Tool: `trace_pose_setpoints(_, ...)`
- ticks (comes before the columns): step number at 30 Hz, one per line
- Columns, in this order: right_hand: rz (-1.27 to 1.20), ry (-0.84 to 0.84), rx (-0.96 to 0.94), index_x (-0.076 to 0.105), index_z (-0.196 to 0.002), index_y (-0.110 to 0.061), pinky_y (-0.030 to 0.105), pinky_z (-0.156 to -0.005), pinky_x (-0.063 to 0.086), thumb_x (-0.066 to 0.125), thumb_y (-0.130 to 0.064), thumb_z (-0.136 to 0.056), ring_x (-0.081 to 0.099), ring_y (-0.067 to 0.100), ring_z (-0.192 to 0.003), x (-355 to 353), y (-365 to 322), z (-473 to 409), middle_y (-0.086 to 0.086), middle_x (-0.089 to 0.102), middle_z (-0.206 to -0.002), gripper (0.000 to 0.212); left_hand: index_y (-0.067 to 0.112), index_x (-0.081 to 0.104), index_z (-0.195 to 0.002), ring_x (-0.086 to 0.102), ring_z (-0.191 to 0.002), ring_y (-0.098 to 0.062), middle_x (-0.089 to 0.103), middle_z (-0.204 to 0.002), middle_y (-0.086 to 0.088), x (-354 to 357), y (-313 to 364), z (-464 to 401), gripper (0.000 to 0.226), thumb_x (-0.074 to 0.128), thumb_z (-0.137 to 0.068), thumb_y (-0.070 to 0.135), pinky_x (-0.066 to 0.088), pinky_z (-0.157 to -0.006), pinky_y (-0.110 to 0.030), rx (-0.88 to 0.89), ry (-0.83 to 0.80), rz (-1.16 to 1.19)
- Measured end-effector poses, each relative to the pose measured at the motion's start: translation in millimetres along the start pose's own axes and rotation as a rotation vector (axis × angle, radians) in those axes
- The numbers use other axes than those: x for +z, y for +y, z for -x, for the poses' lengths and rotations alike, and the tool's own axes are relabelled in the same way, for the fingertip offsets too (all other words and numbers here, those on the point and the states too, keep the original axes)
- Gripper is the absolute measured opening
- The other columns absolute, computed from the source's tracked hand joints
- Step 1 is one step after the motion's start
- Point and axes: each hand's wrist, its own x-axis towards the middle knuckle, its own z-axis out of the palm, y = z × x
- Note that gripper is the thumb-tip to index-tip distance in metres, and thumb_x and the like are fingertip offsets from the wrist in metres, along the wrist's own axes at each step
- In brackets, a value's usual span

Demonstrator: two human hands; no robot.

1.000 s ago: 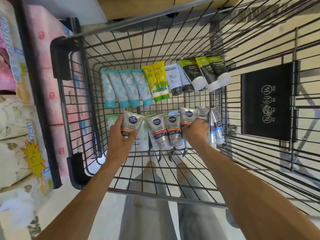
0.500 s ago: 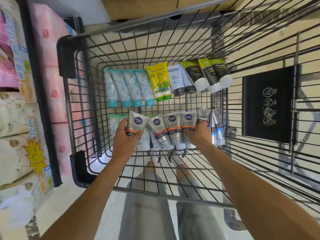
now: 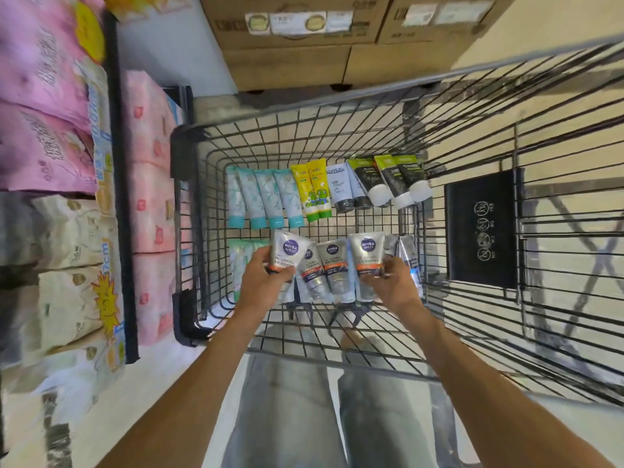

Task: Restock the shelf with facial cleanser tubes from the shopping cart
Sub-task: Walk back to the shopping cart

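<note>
We look straight down into a wire shopping cart (image 3: 354,106). Our left hand (image 3: 261,285) grips a silver cleanser tube (image 3: 287,249) with a blue round logo, fingers curled round its lower part, the tube tilted a little to the right. Our right hand (image 3: 393,282) grips a second silver tube (image 3: 366,251) of the same kind, thumb across its lower front; it stands nearly upright. Both tubes sit above the near row of the cart floor; whether they are clear of it we cannot tell.

Between the two hands, two more silver tubes (image 3: 332,265) lie side by side on the wire floor, caps toward us. Just right of the right hand are slim grey-and-blue tubes (image 3: 410,258), partly hidden. Left of the left hand lie pale green tubes (image 3: 239,261), blurred.

Far row, left to right: four teal-capped tubes (image 3: 266,197); two yellow tubes (image 3: 312,190) with green caps; a white tube with a dark cap (image 3: 339,187); three dark tubes with green tops and white caps (image 3: 388,180).

A black folded seat flap (image 3: 481,228) is on the cart's right wall. Left of the cart stand shelves of pink and beige soft packs (image 3: 57,136). Cardboard boxes (image 3: 320,38) sit beyond the cart's far end. Grey trousers (image 3: 287,417) show below the cart.
</note>
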Motion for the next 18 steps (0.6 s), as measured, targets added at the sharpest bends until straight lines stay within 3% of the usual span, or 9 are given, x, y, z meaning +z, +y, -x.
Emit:
trace_pose_setpoints(4,-0.099,-0.028,-0.068,0.053,-0.11,-0.011,0.013,-0.063,0.043,0.081,-0.005,-0.083,0.06,0.005,-0.08,-29.1,-21.2,43.8,-0.003,0.064,-0.094,0.039,0.03,0.06,-0.108,0.063,-0.087,0.002,0.066,-0.1,0.018,-8.8,30.9,38.2,0.04,0.084,-0.079,0.018,0.046,-0.07,-0.017,0.074,0.014,0.049)
trace_pose_setpoints(6,-0.13,-0.026,-0.106,0.052,-0.114,-0.009,0.015,-0.066,0.045,0.084,-0.005,-0.08,0.062,0.008,-0.082,-40.1,-27.4,63.9,0.004,0.066,-0.102,0.047,0.036,0.062,-0.106,0.068,-0.091,-0.003,0.07,-0.106,0.014,-13.8,43.4,58.9,0.042,0.086,-0.072,0.029,0.056,-0.082,-0.03,0.092,0.031,0.107)
trace_pose_setpoints(9,-0.182,-0.007,-0.202,0.054,-0.114,-0.008,0.021,-0.071,0.051,0.085,-0.005,-0.077,0.065,0.015,-0.086,-56.8,-40.6,97.2,0.011,0.067,-0.107,0.049,0.039,0.062,-0.113,0.07,-0.097,-0.008,0.072,-0.112,0.013,-23.2,61.0,94.7,0.042,0.084,-0.078,0.029,0.057,-0.093,-0.044,0.122,0.075,0.16)
trace_pose_setpoints(13,-0.175,-0.081,-0.337,0.057,-0.114,-0.008,0.011,-0.062,0.049,0.085,-0.009,-0.079,0.067,0.017,-0.086,-75.2,-57.8,128.5,0.003,0.068,-0.099,0.045,0.04,0.063,-0.109,0.071,-0.099,-0.013,0.073,-0.111,0.008,-30.2,73.6,140.8,0.037,0.084,-0.079,0.032,0.058,-0.094,-0.05,0.154,0.176,0.264)
trace_pose_setpoints(16,-0.129,-0.156,-0.455,0.055,-0.119,-0.012,0.006,-0.059,0.047,0.086,-0.017,-0.08,0.068,0.016,-0.092,-85.5,-70.1,148.1,0.0,0.068,-0.106,0.05,0.042,0.066,-0.105,0.072,-0.098,-0.015,0.074,-0.108,0.009,-28.8,73.7,169.8,0.045,0.082,-0.064,0.052,0.058,-0.092,-0.052,0.166,0.264,0.326)
trace_pose_setpoints(18,-0.082,-0.219,-0.518,0.055,-0.119,-0.013,0.008,-0.056,0.047,0.084,-0.018,-0.082,0.068,0.015,-0.092,-91.8,-77.5,159.3,-0.001,0.068,-0.106,0.047,0.041,0.065,-0.103,0.072,-0.097,-0.015,0.074,-0.105,0.008,-25.6,74.4,194.9,0.04,0.083,-0.067,0.045,0.058,-0.091,-0.049,0.167,0.325,0.369)
